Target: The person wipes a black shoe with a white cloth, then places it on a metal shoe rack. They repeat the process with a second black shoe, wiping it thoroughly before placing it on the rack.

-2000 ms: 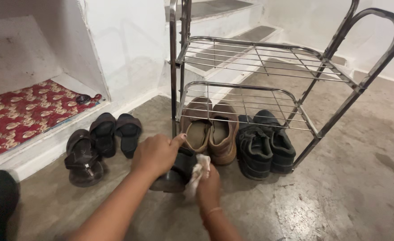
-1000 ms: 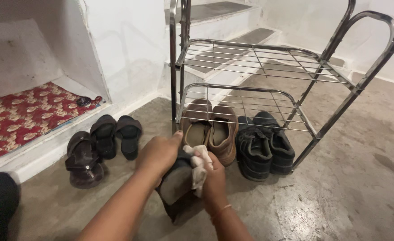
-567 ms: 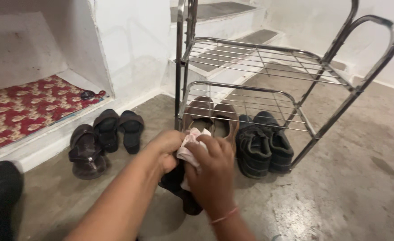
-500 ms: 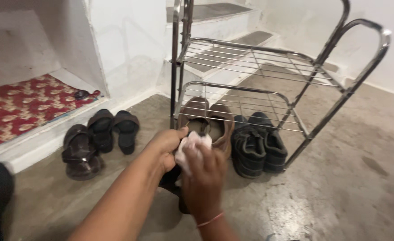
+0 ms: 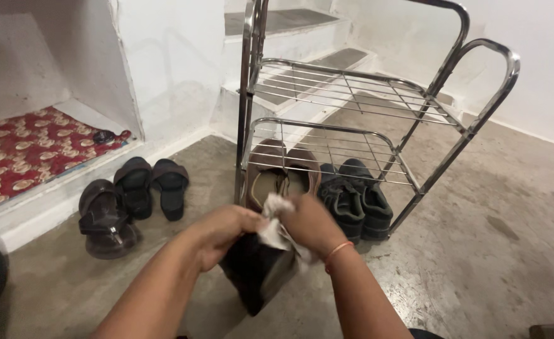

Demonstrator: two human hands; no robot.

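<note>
A person's left hand (image 5: 222, 231) grips a dark shoe (image 5: 256, 271) held off the concrete floor (image 5: 478, 251), fingers wrapped over its upper, while the right hand (image 5: 311, 223) closes on a pale cloth (image 5: 276, 227) pressed against the shoe's top. A thin orange band circles the right wrist. Just beyond the hands stands a chrome wire shoe rack (image 5: 352, 113) with two bare shelves; under it sit a pair of brown shoes (image 5: 277, 172) and, beside them, a pair of black shoes (image 5: 355, 198). To the left, black sandals (image 5: 151, 185) and brown sandals (image 5: 104, 220) lie near a raised ledge covered by a red patterned mat (image 5: 32, 150). White steps (image 5: 289, 37) rise behind.
</note>
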